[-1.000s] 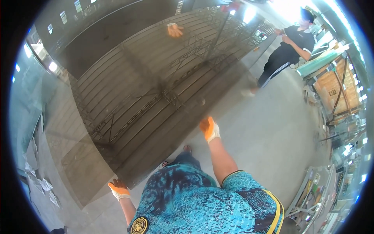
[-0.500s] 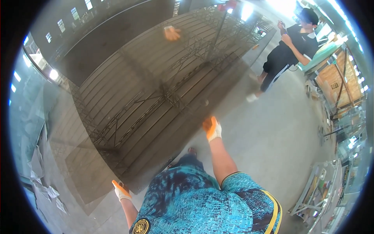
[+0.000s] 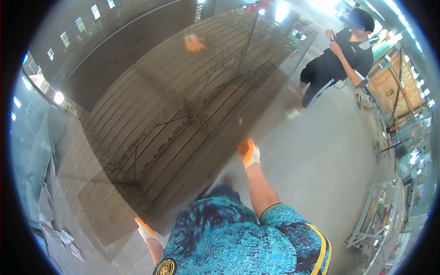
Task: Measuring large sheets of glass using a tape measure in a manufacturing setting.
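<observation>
A large dark tinted glass sheet (image 3: 151,103) fills the middle and upper left, tilted in front of me and mirroring roof beams. My right hand (image 3: 250,154), in a white glove with an orange palm, is closed on its near right edge, the fingers partly seen through the glass. Lower left, my left hand (image 3: 146,230), gloved alike, is closed at the sheet's near edge by the lower corner; its fingers are mostly hidden. Another orange glove (image 3: 195,43) shows on the upper part of the sheet; whether it is a reflection or someone's hand I cannot tell.
A person in dark clothes (image 3: 337,62) stands at the upper right, hands raised around a small object. Along the right side are a wooden crate panel (image 3: 392,91), a metal rack (image 3: 373,217) and glass panes. Pale sheet scraps (image 3: 57,233) lie on the left.
The glass sheet and surroundings have shifted slightly left in the picture. My left hand sits a little lower and further right; my right hand keeps its hold on the edge.
</observation>
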Available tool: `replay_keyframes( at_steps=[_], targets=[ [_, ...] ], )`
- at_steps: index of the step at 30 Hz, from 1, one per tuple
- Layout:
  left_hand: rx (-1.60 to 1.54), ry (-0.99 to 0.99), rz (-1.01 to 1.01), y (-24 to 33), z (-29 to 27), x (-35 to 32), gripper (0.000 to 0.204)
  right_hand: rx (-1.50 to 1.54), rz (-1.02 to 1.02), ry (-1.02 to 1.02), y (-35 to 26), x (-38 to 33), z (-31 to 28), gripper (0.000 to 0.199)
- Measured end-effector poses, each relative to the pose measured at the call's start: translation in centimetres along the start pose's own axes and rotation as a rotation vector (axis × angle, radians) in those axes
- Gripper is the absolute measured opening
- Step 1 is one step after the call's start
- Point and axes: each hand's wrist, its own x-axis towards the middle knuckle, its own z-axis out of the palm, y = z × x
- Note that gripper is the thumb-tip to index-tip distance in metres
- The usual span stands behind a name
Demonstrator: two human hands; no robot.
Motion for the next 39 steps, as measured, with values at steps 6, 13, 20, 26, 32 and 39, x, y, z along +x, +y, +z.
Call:
replay_keyframes(
  at_steps=[6,13,20,26,32,39],
  targets=[
    [-0.047,-0.031,0.008,-0.1,0.5,0.0,0.09,0.042,0.006,0.089,-0.4,-0.2,1.0,0.022],
    [-0.034,0.037,-0.074,-0.1,0.8,-0.5,0.091,-0.015,0.052,0.046,0.5,1.0,-0.6,0.028],
    [0.04,0.093,-0.016,-1.5,1.0,-0.1,0.09,0.025,0.048,-0.083,0.7,1.0,-2.2,0.035],
    [0.169,0.191,0.031,-1.6,1.6,0.0,0.09,-0.01,0.033,-0.035,0.8,0.6,-2.1,0.035],
    [0.255,0.227,0.024,-0.9,1.2,-1.2,0.089,0.134,-0.059,0.123,-1.5,2.5,-1.8,0.036],
    [0.275,0.281,-0.014,0.0,2.2,-3.0,0.091,0.132,-0.013,0.077,-3.7,5.1,-3.4,0.041]
  ],
)
